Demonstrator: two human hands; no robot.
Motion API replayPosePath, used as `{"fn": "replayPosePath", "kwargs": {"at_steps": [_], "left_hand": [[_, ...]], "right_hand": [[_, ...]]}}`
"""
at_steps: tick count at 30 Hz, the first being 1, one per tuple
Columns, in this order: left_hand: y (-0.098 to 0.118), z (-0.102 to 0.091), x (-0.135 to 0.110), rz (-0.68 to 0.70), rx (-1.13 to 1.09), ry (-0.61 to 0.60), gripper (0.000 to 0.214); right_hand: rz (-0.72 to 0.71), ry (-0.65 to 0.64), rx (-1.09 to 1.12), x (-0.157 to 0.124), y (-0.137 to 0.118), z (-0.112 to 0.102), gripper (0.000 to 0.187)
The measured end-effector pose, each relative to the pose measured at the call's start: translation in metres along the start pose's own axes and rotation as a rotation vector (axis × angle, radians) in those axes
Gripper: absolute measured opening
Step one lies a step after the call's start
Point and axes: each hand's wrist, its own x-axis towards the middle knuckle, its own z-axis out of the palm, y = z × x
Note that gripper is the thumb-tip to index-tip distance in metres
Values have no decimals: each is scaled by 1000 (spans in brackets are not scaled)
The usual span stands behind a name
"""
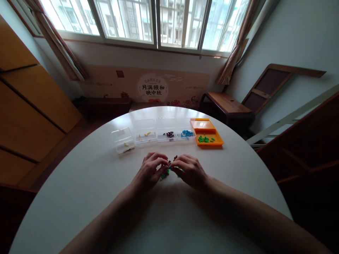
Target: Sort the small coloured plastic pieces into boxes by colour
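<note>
My left hand (150,170) and my right hand (188,169) rest close together on the round white table (87,183), fingers curled in over a small heap of mixed coloured pieces (166,172), green, blue and dark red. Both hands pinch at the heap; what each fingertip holds is too small to name. Beyond them stands a row of small open boxes: a clear one with pale yellow pieces (124,140), one with yellow pieces (144,134), one with dark red pieces (166,133), one with blue pieces (186,132), and an orange box with green pieces (207,132).
A wooden bench (227,103) and a folded wooden frame (267,84) stand at the right behind the table. Orange cabinets (29,106) line the left wall. Windows with curtains fill the back wall above a printed cardboard panel (150,88).
</note>
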Motion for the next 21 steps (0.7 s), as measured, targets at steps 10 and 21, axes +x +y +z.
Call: {"fn": "replayPosePath", "kwargs": {"at_steps": [10, 21], "left_hand": [[-5, -6, 0, -199, 91, 243, 17], [-7, -10, -2, -224, 112, 263, 14]], "right_hand": [[131, 67, -28, 3, 26, -11, 12], [632, 214, -78, 53, 103, -26, 25]]}}
